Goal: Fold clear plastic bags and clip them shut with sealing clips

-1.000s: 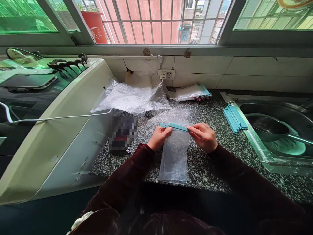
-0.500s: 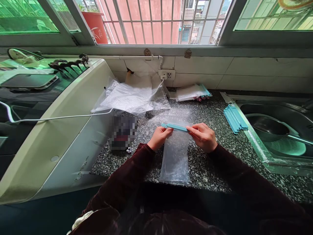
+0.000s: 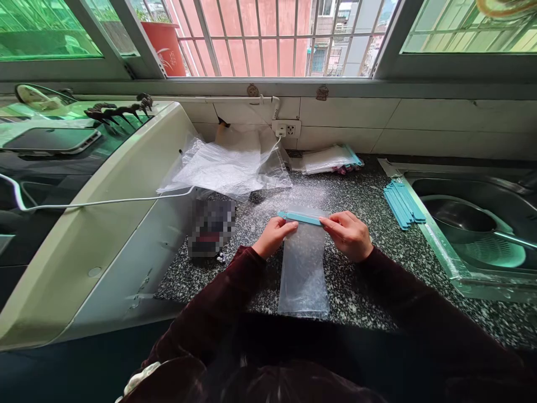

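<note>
A blue plastic sealing strip (image 3: 302,218) lies across the upper part of a clear plastic bag (image 3: 304,274). My left hand (image 3: 272,235) pinches the strip's left end between thumb and fingers. At its right end, my right hand (image 3: 349,234) grips it the same way. Below the strip the bag hangs down over the speckled counter (image 3: 247,285) toward its front edge. A short edge of the bag shows above the strip. Whether the strip is fully closed over the bag cannot be made out.
A pile of clear bags (image 3: 226,165) spreads at the back left. Filled bags (image 3: 329,160) with blue ends lie by the wall. Several blue strips (image 3: 403,204) rest beside the sink (image 3: 451,263), which holds a pan (image 3: 459,215). A blurred dark object (image 3: 212,228) and a white cable (image 3: 113,200) are left.
The lower end of the bag has swung slightly to the right. Both hands keep their hold on the strip in nearly the same place.
</note>
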